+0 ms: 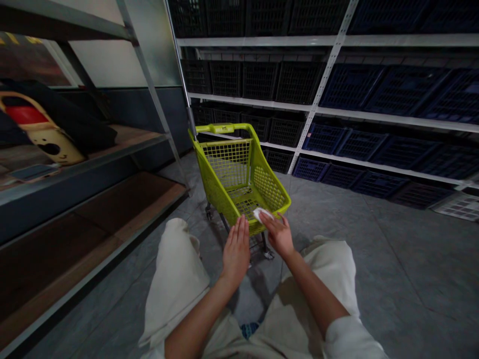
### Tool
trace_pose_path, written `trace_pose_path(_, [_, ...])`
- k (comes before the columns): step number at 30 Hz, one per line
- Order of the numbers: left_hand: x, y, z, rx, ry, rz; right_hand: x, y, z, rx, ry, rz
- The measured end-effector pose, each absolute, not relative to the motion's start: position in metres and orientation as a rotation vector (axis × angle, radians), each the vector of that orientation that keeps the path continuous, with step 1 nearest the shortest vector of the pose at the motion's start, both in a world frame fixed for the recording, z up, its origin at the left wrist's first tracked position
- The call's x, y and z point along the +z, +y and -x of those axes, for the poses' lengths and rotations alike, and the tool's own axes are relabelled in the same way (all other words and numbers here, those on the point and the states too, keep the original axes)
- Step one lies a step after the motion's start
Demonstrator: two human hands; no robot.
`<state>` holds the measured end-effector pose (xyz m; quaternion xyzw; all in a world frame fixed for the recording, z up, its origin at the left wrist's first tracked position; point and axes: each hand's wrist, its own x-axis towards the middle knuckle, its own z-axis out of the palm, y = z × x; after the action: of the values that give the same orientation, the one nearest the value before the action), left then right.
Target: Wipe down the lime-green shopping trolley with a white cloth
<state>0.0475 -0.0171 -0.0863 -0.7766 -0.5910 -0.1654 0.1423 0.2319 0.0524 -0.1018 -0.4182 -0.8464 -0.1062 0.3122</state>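
A small lime-green plastic shopping cart (224,192) stands on the grey floor right in front of my knees. My right hand (279,234) presses a small white cloth (262,214) against the cart's near rim, fingers closed on it. My left hand (235,249) is held flat and upright beside the near rim, fingers stretched out together, holding nothing. My legs in pale trousers (179,279) spread to either side below my arms.
A metal rack with wooden shelves (123,199) runs along the left; a yellow-and-red helmet-like object (45,134) and dark fabric lie on it. Shelving with several dark and blue crates (352,85) lines the back and right. Grey floor (392,259) opens to the right.
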Motion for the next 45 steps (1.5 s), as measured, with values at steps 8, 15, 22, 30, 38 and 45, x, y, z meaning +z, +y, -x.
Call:
trace_pose_path(8, [-0.093, -0.015, -0.058, -0.537, -1.688, 2.226, -0.102, 0.094, -0.301, -0.388, -1.967, 1.477])
trace_pose_path(15, [-0.094, -0.015, -0.065, -0.584, -1.720, 2.197, -0.102, 0.044, -0.205, -0.227, -2.046, 1.307])
trace_pose_path(22, [-0.088, -0.017, -0.054, -0.509, -1.708, 2.229, -0.099, 0.049, -0.225, -0.205, -2.282, 1.091])
trace_pose_path(30, [-0.089, -0.017, -0.054, -0.488, -1.692, 2.237, -0.101, 0.096, -0.298, -0.327, -1.968, 1.440])
trace_pose_path(38, [-0.094, -0.015, -0.058, -0.523, -1.713, 2.201, -0.107, 0.039, -0.188, -0.216, -2.086, 1.204])
trace_pose_path(45, [-0.093, -0.017, -0.048, -0.479, -1.692, 2.237, -0.100, 0.061, -0.248, -0.253, -2.237, 1.157])
